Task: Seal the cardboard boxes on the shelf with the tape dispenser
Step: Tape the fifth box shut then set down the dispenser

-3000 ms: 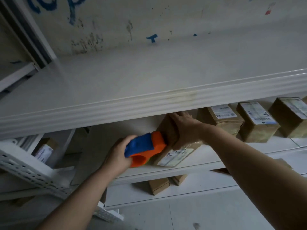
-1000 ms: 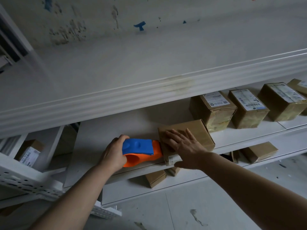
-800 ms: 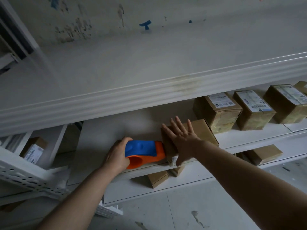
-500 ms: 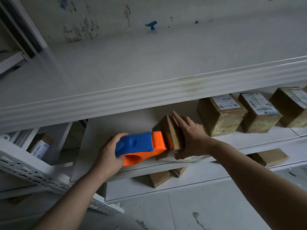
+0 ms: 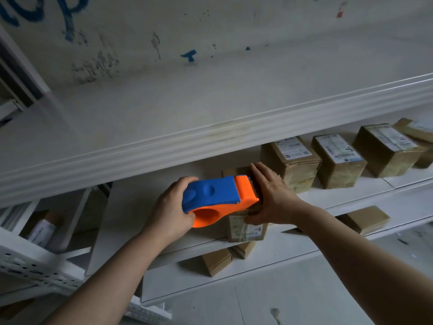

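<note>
Tape dispenser [image 5: 210, 195], being clenched by left hand [image 5: 171, 207], is now being held atop, no longer beside, the cardboard box [image 5: 248, 231] being grasped by right hand [image 5: 271, 195].

Honestly pretty dim and flat: soft greyish light from somewhere above and out of frame, no glare or hot spots. The upper shelf [image 5: 210, 106] is the palest patch and drops a heavy shadow onto the level below, so the cardboard box [image 5: 248, 228] at centre sits in murk and only the orange-and-blue tape dispenser [image 5: 218, 195] really pops. The wide-angle lens bends the shelf's front lip into a curve toward the right edge and stretches everything in the bottom corners; the centre is reasonably sharp, but the row of boxes [image 5: 337, 160] smears toward the right edge and the lower left corner goes soft.
</note>
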`<action>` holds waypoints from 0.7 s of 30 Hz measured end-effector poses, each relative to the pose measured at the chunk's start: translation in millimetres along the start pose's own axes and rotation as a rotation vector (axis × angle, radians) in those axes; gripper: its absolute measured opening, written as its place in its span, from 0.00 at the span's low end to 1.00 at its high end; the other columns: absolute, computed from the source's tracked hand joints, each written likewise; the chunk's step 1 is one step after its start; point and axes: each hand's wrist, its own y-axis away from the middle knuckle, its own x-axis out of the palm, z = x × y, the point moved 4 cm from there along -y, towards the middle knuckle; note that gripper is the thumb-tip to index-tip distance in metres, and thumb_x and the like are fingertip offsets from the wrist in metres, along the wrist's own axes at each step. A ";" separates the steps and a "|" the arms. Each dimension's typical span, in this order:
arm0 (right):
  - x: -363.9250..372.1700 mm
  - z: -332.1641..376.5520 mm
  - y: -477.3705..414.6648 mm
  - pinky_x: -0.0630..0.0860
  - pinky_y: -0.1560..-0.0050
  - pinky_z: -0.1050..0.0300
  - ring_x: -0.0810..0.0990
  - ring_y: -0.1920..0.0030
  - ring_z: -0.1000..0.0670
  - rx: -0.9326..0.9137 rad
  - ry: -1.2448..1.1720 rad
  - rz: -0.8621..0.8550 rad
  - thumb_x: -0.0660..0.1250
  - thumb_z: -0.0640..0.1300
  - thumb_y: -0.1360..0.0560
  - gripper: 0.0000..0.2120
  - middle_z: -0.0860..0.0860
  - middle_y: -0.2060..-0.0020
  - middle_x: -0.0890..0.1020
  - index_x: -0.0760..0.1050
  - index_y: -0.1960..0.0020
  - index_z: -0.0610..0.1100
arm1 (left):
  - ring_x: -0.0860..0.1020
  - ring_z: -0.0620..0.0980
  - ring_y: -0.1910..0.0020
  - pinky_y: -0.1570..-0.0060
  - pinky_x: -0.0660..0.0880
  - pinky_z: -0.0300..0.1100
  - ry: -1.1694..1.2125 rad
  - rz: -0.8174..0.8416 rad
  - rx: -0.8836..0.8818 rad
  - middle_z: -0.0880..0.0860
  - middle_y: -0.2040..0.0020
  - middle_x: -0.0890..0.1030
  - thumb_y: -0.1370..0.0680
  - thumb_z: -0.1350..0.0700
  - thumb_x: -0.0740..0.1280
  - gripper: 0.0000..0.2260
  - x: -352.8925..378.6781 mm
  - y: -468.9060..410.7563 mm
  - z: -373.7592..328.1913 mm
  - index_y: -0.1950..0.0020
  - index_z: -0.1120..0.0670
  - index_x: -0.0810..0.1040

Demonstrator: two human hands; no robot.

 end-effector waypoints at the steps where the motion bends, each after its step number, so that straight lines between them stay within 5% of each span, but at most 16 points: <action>1: -2.1 -1.5 0.2 0.52 0.26 0.39 0.46 0.24 0.47 0.016 0.015 0.003 0.78 0.61 0.42 0.64 0.50 0.23 0.47 0.39 0.22 0.47 | 0.75 0.44 0.46 0.51 0.69 0.33 -0.003 -0.007 0.002 0.44 0.43 0.77 0.37 0.69 0.67 0.31 -0.8 -1.9 -0.5 0.37 0.46 0.71; 10: -7.3 -5.4 -0.6 0.51 0.24 0.43 0.50 0.25 0.47 0.021 0.065 0.055 0.77 0.62 0.41 0.62 0.51 0.24 0.49 0.41 0.22 0.48 | 0.77 0.53 0.44 0.48 0.71 0.42 -0.040 -0.138 -0.261 0.52 0.44 0.79 0.38 0.72 0.66 0.32 -51.5 0.4 78.3 0.36 0.51 0.72; 16: -9.5 -7.2 -3.3 0.50 0.24 0.46 0.50 0.25 0.46 0.027 0.077 0.104 0.78 0.61 0.41 0.63 0.51 0.24 0.47 0.38 0.22 0.48 | 0.77 0.52 0.47 0.49 0.74 0.45 -0.142 -0.032 -0.144 0.51 0.45 0.78 0.36 0.69 0.65 0.27 -20.3 -2.1 55.9 0.40 0.50 0.73; 21: -12.0 -0.1 -0.2 0.35 0.25 0.44 0.31 0.25 0.47 0.015 0.238 0.191 0.73 0.63 0.35 0.62 0.48 0.25 0.32 0.28 0.25 0.47 | 0.77 0.53 0.48 0.51 0.75 0.46 -0.139 0.001 -0.141 0.51 0.46 0.78 0.36 0.69 0.65 0.26 -8.8 -3.7 51.5 0.42 0.49 0.73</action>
